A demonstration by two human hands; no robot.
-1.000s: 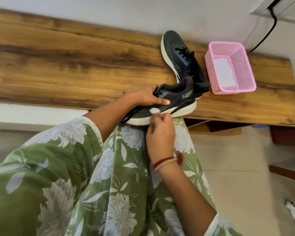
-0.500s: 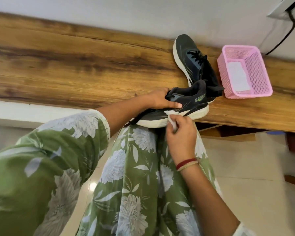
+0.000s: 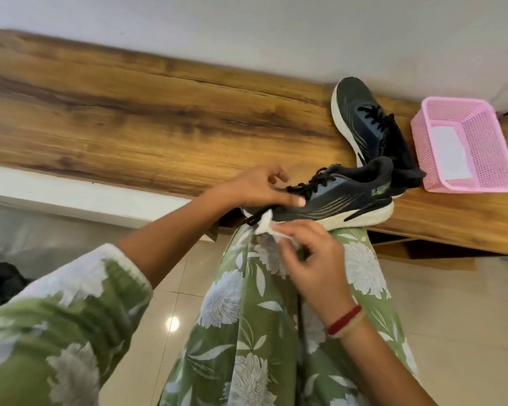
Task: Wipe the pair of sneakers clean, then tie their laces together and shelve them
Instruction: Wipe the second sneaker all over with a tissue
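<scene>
Left hand [image 3: 258, 189] clamps the near sneaker [image 3: 335, 197] steady on the knee. Right hand [image 3: 308, 253] pinches a white wipe [image 3: 266, 225] against its toe sole (second sneaker [image 3: 367, 127] waits just behind).

We see a dark sneaker [image 3: 343, 197] with white sole and black laces lying across the knee, its toe end under our left fingers [image 3: 294, 199]. A crumpled white wipe [image 3: 266, 225] sits pinched in our right fingertips [image 3: 279, 228], touching the sole's edge. The second sneaker [image 3: 364, 124] lies beyond, well clear of both.
</scene>
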